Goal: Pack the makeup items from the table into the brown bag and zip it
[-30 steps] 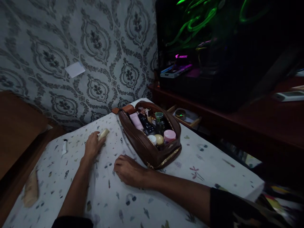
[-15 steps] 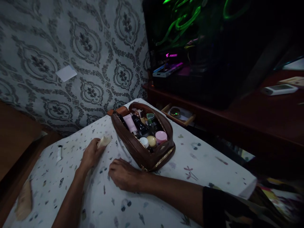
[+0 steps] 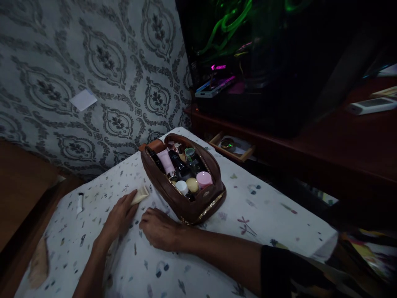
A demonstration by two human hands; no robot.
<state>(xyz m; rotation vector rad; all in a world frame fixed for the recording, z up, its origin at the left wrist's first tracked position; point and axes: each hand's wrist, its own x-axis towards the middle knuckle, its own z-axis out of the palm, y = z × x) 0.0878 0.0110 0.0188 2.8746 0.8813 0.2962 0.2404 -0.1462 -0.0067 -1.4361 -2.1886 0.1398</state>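
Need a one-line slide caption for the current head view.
Left hand touching a cream tube, right hand curled near an open brown bag of tubes and jars.

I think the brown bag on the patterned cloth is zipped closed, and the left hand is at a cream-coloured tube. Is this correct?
Not quite: the brown bag is open, as the head view shows, with a pink-lidded jar visible inside. It is on the patterned cloth, and the left hand is at a cream-coloured tube.
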